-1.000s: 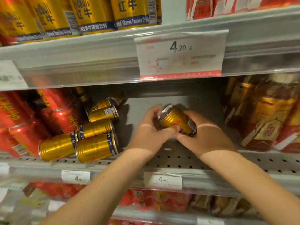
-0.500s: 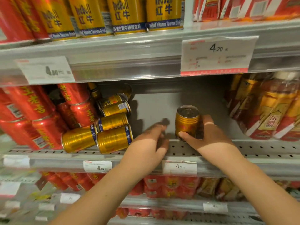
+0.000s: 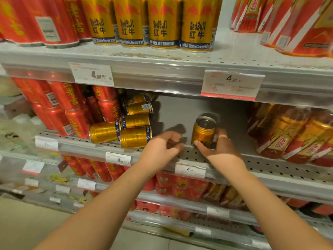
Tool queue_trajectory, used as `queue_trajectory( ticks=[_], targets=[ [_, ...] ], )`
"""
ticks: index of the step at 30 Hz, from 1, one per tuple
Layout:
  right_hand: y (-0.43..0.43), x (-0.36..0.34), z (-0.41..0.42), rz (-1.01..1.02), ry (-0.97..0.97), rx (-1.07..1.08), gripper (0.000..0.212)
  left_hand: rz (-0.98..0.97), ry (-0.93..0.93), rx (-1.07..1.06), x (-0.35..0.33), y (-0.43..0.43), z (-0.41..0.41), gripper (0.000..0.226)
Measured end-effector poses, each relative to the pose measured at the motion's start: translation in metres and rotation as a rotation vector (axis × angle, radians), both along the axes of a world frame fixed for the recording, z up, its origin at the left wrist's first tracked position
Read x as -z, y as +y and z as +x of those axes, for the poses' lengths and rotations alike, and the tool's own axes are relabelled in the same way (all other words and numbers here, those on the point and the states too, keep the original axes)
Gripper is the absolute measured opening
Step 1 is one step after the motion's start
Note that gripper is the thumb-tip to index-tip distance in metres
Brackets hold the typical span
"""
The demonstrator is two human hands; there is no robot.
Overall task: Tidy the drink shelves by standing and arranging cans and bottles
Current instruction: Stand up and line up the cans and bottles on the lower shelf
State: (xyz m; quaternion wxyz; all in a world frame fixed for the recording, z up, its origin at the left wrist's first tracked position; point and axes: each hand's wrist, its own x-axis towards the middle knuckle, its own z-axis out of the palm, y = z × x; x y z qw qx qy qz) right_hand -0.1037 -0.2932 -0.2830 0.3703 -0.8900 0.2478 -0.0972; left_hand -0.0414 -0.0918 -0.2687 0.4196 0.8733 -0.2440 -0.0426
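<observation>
A gold can (image 3: 203, 131) stands upright on the middle shelf (image 3: 270, 165), with the right hand (image 3: 219, 147) wrapped around its base. The left hand (image 3: 162, 148), loosely curled and holding nothing, hovers beside the toppled gold cans (image 3: 135, 137), apparently next to be righted. Upper-shelf cans (image 3: 164, 24) read "RedBull Vitamin Taurine Drink"; a price tag (image 3: 232, 83) shows 4.20.

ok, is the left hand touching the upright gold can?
Apart. Head view: bare grey shelf back shows between the left hand and the upright gold can; only the right hand grips it.
</observation>
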Motion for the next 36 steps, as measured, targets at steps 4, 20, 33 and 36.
queue_trajectory(
  ticks=[4, 20, 33, 36],
  targets=[
    [0.006, -0.007, -0.006, 0.036, 0.025, -0.003, 0.062, -0.039, 0.046, 0.014, -0.006, 0.008, -0.014, 0.028],
    [0.048, -0.002, -0.006, -0.023, 0.107, 0.088, 0.058, 0.329, -0.517, -0.133, -0.024, 0.114, 0.025, 0.049],
    [0.055, 0.001, -0.013, -0.241, 0.085, 0.058, 0.082, 0.423, -0.356, -0.039, -0.02, 0.094, 0.031, 0.074],
    [0.053, 0.004, -0.012, -0.244, 0.067, 0.055, 0.079, 0.454, -0.344, 0.01, -0.018, 0.089, 0.033, 0.082]
  ],
)
